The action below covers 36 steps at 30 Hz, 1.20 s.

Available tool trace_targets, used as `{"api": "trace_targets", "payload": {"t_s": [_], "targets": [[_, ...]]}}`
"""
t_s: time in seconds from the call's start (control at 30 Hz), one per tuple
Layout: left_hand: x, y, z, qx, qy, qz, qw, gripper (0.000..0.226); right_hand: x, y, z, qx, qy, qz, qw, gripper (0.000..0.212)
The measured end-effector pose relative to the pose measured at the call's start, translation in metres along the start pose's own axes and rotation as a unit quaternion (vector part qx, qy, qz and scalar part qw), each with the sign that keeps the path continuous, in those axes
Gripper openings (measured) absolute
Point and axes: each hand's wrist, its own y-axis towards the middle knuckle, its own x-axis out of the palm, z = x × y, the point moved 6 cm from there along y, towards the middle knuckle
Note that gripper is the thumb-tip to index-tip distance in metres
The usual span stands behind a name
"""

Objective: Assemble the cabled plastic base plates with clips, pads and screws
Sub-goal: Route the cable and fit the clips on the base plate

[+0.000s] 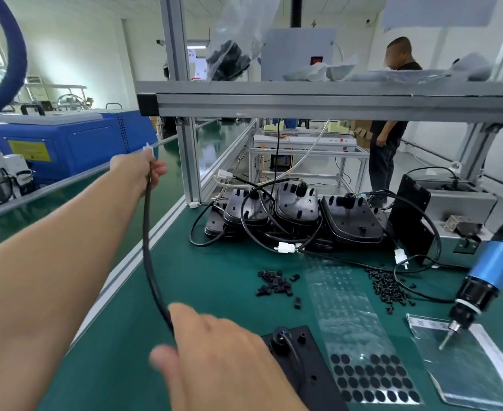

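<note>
Green mat [214,292]: the bench surface under everything; both hands work over its near-left part.
Stack of base plates [297,221]: black plastic, cabled, piled well beyond the right hand, toward the far side of the bench.
Base plate in work [300,366]: lies flat just to the right of the right hand, touching or partly under it; its long axis runs away from the person and slightly left.
Cable [147,247]: black — it leaves the plate's grommet, passes under the right hand and rises up and left to the left hand, so it is drawn out almost straight between the two.
Left hand [143,170]: stretched far forward-left, fingers curled round the cable near its white connector [147,148].
Right hand [214,351]: nearer the plate, blurred; it lies over the cable, whether gripping it I cannot tell.
Pad sheet [371,378]: round black pads, just right of the plate.
Clips [277,286]: small black heap, ahead of the right hand.
Screws [388,287]: heap farther right.
Electric screwdriver [481,280]: hangs well right of both hands.
Judgement: the right hand is placed for the next part — clips lie nearest ahead.
</note>
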Motion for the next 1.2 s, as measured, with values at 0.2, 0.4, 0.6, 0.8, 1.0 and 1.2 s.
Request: {"api": "trace_targets", "payload": {"t_s": [0.2,0.4,0.6,0.8,1.0,1.2], "targets": [[-0.014,-0.017,-0.079,-0.032,0.246,-0.130,0.960,0.026,-0.051,-0.034,0.087,-0.013,-0.067,0.033,0.997,0.060],[0.008,-0.047,-0.144,0.075,0.323,-0.168,0.928,0.017,-0.044,-0.042,0.142,-0.025,-0.036,-0.076,0.996,0.047],[0.035,-0.097,-0.157,0.287,0.601,-0.065,0.743,0.022,-0.045,-0.044,0.159,0.028,0.039,-0.059,0.997,0.028],[0.072,-0.149,-0.180,0.303,0.530,-0.234,0.757,0.026,-0.057,-0.044,0.173,0.059,0.105,-0.044,0.992,0.027],[0.073,-0.158,-0.178,0.274,0.482,-0.231,0.799,0.006,-0.057,-0.040,0.178,0.064,0.143,-0.038,0.987,0.027],[0.062,-0.173,-0.157,0.268,0.376,-0.263,0.847,0.017,-0.071,-0.020,0.172,0.066,0.164,0.015,0.984,0.032]]}}
